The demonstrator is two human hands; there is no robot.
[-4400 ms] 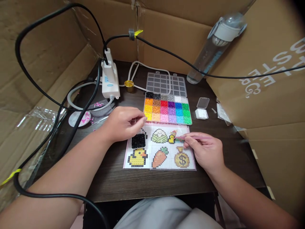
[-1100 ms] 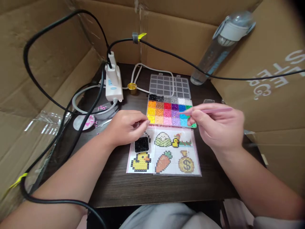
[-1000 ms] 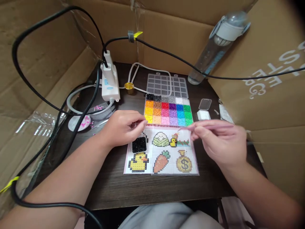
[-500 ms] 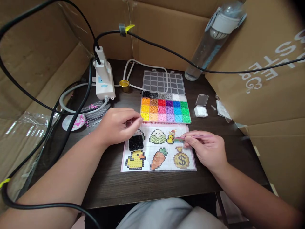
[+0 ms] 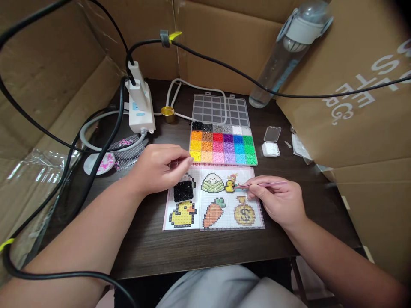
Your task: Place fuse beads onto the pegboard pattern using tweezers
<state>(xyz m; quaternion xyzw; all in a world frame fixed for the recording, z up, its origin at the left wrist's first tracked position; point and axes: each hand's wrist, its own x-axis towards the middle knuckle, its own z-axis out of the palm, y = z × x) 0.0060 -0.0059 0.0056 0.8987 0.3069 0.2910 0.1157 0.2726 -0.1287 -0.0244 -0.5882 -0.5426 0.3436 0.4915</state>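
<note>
My right hand (image 5: 279,199) grips pink tweezers (image 5: 269,185). Their tips touch or hover close beside a small yellow bead duck (image 5: 230,185) with dark edge beads, on the pegboard over the pattern sheet (image 5: 224,214). At the sheet's upper left, my left hand (image 5: 167,167) is closed, thumb and index finger together near the bead case (image 5: 223,144); whatever they hold, if anything, cannot be made out. Just below that hand lies a small clear box of black beads (image 5: 183,191). Printed on the sheet are a larger duck, a carrot and a money bag.
Behind the case lies its open lid (image 5: 221,110). A small box of white beads (image 5: 270,149) stands to the right, near a water bottle (image 5: 282,60). Left are a power strip (image 5: 141,107), a dish of pink beads (image 5: 99,164) and black cables (image 5: 120,115). Cardboard walls surround the table.
Both hands stay nearly where they were. The tweezers' tips remain at the small duck, with only a very slight shift.
</note>
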